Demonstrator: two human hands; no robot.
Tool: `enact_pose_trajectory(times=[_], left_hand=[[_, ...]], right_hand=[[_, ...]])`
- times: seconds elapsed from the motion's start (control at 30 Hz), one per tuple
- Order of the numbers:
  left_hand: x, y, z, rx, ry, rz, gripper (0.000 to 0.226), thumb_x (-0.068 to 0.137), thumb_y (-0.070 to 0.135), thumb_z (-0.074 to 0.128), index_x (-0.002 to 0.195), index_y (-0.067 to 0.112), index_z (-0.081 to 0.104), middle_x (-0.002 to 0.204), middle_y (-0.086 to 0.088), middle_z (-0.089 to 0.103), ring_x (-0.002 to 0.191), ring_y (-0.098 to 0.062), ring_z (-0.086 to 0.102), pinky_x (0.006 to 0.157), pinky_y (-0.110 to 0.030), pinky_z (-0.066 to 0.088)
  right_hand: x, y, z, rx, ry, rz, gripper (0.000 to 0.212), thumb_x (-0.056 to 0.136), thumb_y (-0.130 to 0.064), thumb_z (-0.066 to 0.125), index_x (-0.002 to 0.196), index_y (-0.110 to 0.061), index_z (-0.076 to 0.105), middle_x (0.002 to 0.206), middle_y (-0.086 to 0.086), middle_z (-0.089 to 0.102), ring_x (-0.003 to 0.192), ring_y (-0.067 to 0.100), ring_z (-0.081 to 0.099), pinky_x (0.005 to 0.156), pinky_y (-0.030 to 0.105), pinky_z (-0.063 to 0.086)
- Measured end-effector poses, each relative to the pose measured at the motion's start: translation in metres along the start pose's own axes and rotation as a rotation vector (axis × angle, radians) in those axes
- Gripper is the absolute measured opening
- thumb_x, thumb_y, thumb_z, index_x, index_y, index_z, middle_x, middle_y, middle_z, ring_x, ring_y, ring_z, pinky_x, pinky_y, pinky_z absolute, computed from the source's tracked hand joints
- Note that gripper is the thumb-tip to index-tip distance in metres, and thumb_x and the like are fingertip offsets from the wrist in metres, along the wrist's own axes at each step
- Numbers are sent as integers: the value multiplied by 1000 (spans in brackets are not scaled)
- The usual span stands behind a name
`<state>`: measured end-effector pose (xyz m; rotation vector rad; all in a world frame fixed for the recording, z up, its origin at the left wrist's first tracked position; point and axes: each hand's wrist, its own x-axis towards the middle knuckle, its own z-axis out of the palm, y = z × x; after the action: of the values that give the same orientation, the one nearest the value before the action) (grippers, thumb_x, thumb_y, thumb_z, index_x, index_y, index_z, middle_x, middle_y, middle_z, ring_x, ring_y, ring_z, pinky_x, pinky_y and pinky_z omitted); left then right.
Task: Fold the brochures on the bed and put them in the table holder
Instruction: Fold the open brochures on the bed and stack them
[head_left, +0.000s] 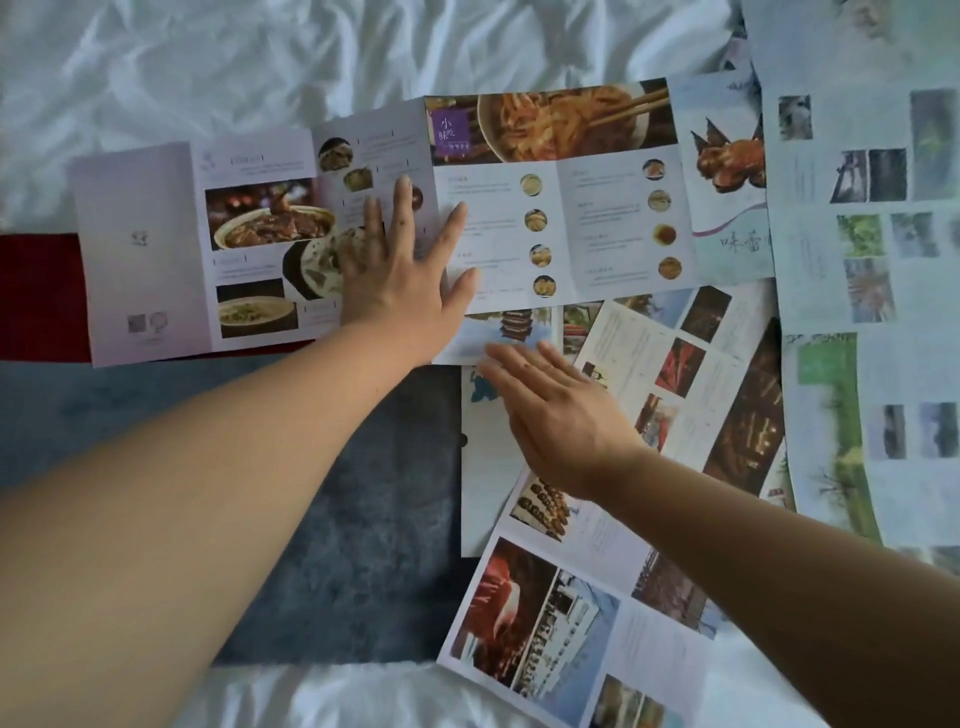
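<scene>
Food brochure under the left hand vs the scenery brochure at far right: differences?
The food brochure shows dishes on lilac panels; the scenery brochure shows green and grey landscapes. The left hand lies flat on the food brochure; no hand touches the scenery brochure. Both lie unfolded on the bed.

The bed (234, 62) is white and wrinkled. A grey blanket (358, 519) and a red cloth (36, 296) lie on it. Open brochures (587, 218) are spread on top.

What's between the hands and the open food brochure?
Nothing visible. The left hand lies flat on the food brochure; the right hand is over other brochures near its lower edge. The table holder is out of view.
</scene>
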<state>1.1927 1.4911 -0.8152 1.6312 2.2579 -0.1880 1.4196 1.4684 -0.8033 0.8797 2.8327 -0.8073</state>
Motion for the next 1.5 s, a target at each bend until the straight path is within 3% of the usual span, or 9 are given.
enact_pose_trajectory(times=[0.13,0.23,0.33,0.57,0.73,1.2,1.37,1.5], left_hand=[[6,1,7,20,-30,-19,69,100,69,16,157,46,-16,166,-7,-29,154,-37,-21,122,-66,1],[7,-2,15,27,-58,-15,69,99,70,13,155,47,-18,166,-6,-29,153,-36,-23,120,-66,-1],[4,-2,23,29,-68,-29,67,99,69,10,155,48,-19,166,-5,-31,153,-34,-26,118,-67,-6],[-10,4,37,9,-31,-34,66,96,68,3,154,47,-20,166,-5,-30,153,-34,-26,119,-68,-9],[-38,5,50,3,-12,-32,71,92,73,-4,154,45,-24,166,-6,-31,153,-34,-26,119,-67,-11],[-116,18,94,27,45,21,75,96,72,4,156,37,-25,164,-8,-34,152,-37,-26,119,-66,-11],[-140,24,96,28,-1,55,75,96,73,0,156,38,-25,162,-8,-38,151,-38,-27,119,-67,-9],[-162,31,100,0,-33,88,81,93,79,2,157,36,-23,163,-9,-37,151,-40,-27,119,-70,-7]], right_hand=[[17,20,-7,-83,-7,169,64,109,-39,21,163,-11,4,170,9,-7,156,23,-14,129,44,1],[31,33,-10,-123,21,325,67,109,-47,15,163,-14,-7,169,7,-16,155,21,-21,127,40,-8],[34,43,-12,-84,9,413,67,108,-52,11,164,-19,-6,170,5,-15,155,21,-19,127,40,-9],[21,39,-2,-51,29,407,67,108,-53,13,164,-20,-2,171,4,-8,157,21,-13,127,40,-6],[0,28,9,-45,-1,400,66,108,-51,14,164,-21,-8,171,4,-14,155,21,-19,126,40,-9],[-75,-7,42,-60,-16,413,66,109,-49,17,164,-17,-3,171,7,-15,156,23,-19,127,42,-9],[-98,-20,48,-90,-44,400,69,108,-47,19,164,-11,3,170,15,-9,156,29,-15,127,46,-5],[-108,-29,47,-87,-9,443,62,108,-48,26,158,-12,25,168,22,10,157,34,-7,127,46,-4]])
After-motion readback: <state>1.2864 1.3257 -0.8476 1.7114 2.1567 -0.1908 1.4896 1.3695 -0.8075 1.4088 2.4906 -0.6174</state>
